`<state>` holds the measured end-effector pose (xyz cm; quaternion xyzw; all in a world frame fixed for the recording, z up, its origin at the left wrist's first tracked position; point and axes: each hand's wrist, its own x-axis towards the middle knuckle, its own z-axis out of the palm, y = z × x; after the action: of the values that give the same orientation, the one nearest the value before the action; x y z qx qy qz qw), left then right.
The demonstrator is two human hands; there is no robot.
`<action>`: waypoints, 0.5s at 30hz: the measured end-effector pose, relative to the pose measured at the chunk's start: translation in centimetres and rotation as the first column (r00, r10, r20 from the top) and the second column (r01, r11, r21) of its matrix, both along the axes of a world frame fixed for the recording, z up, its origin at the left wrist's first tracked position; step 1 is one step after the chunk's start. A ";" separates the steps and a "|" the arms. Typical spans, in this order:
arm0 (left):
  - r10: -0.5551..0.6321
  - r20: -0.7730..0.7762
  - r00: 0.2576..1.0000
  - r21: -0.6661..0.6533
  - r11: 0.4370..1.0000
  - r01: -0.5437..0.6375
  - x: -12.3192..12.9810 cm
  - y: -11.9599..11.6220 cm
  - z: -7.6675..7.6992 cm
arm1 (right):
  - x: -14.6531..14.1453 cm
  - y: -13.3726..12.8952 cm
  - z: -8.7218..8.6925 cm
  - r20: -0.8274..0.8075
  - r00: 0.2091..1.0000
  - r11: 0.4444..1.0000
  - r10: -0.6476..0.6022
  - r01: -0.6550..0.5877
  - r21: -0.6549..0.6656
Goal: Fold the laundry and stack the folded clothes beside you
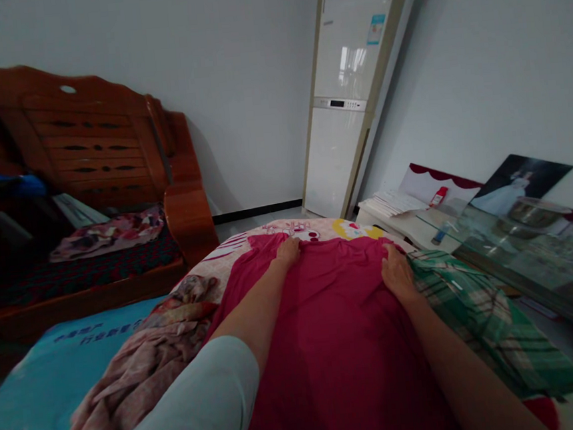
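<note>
A magenta shirt (334, 304) lies spread out in front of me, its body running down to the bottom of the view. My left hand (287, 250) is closed on the cloth near the shirt's far edge, left of the middle. At the far right corner, my right hand (396, 271) pinches the fabric between thumb and fingers. Beneath the shirt shows a pale patterned cover (234, 252). Left of the shirt is a crumpled heap of pinkish printed cloth (143, 361). A green plaid garment (481, 318) lies against the right side, beyond my right forearm.
A carved wooden sofa (183, 177) stands at left, with a blue printed box or board (74, 367) before it. A tall white cabinet air conditioner (336, 150) fills the corner. At right, a glass shelf (495, 250) holds a photo (514, 185); papers (390, 202) lie nearby.
</note>
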<state>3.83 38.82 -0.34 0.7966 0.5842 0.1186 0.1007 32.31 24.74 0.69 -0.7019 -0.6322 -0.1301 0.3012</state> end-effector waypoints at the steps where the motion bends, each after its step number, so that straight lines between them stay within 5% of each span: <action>1: 0.001 -0.002 1.000 0.003 1.000 -0.001 -0.1 0.0 0.2 | 0.0 0.0 -0.1 0.004 1.000 1.000 0.000 0.000 -0.001; 9: 0.250 0.026 0.968 0.141 0.958 -0.251 -1.4 -1.9 2.3 | -0.5 0.0 0.8 0.014 1.000 0.999 0.007 -0.006 -0.054; 15: 0.292 0.065 0.954 0.206 0.932 -0.299 -1.9 -1.9 2.2 | -1.3 1.0 0.1 0.194 0.980 0.992 -0.034 0.056 -0.111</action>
<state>1.92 36.87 1.87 0.7038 0.6793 0.2078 0.0056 30.99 25.73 0.78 -0.7166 -0.6486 -0.1672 0.1945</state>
